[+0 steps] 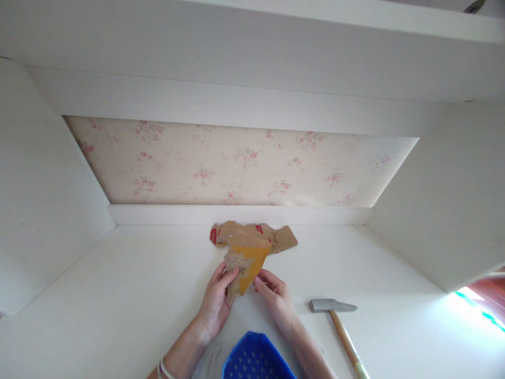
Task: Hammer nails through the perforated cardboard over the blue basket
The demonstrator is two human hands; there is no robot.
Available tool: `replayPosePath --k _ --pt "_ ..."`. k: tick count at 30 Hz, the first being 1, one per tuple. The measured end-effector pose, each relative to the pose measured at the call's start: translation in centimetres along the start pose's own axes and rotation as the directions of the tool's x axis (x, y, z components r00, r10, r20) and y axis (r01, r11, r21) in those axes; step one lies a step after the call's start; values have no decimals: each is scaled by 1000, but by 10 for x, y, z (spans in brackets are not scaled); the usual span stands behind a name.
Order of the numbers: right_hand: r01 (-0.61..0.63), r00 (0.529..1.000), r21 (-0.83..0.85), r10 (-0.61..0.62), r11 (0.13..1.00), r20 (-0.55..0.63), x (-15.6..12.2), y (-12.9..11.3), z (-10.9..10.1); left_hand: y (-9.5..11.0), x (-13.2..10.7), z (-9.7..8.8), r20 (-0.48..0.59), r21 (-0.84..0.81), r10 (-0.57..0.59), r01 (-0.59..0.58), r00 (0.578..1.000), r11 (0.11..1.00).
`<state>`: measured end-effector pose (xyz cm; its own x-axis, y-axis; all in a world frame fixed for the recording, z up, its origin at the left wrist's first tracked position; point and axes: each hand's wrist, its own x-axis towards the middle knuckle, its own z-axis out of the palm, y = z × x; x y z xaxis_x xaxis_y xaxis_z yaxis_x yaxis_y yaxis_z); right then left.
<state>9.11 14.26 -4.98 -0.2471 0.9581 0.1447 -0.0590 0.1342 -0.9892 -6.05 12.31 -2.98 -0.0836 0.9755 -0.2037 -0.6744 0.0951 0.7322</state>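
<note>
A torn piece of cardboard [246, 263], brown with a yellow patch and some dark marks, is held up above the white surface. My left hand [216, 292] grips its left edge, the thumb lying across the front. At its lower right edge, the thumb and fingers of my right hand [274, 295] pinch the cardboard. Just behind it lie more torn cardboard scraps [284, 239], some with red printed strips, partly covered by the held piece.
A hammer [333, 305] with a wooden handle lies right of my right arm. Between my forearms stands a blue perforated plastic basket [256, 358], cut off by the frame's bottom. White side panels [430, 195] and an overhead shelf [244, 58] enclose the white surface [158, 273]; floral wallpaper [236, 163] backs it.
</note>
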Motion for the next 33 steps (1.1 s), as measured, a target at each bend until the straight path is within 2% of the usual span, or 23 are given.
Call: replayPosePath --k 4,7,10,12,18,24,30,33 --pt "30 976 -66 -43 997 -213 -2 3 2 -4 3 -3 -12 58 125 -124 992 991" --pt "71 952 -165 -116 984 -282 -8 5 5 -6 2 -2 28 240 205 -205 978 949" --pt "118 949 -294 -195 949 -249 -12 7 8 -8 -2 -1 59 430 247 -248 967 868" --pt "136 950 -364 -225 921 -215 -11 7 10 -9 -4 -1 66 500 262 -259 963 826" --pt "155 949 -463 -262 872 -175 -8 7 10 -15 -3 -3 136 545 251 -284 958 789" --pt "206 942 -509 -309 836 -127 -10 6 11 -19 -4 -7 166 685 331 -350 929 638" --pt "274 918 -539 -383 797 -101 -13 12 13 -18 -4 -5 121 824 432 -333 894 458" --pt "290 899 -550 -420 783 -125 -14 13 14 -18 -4 -3 87 837 484 -327 871 439"
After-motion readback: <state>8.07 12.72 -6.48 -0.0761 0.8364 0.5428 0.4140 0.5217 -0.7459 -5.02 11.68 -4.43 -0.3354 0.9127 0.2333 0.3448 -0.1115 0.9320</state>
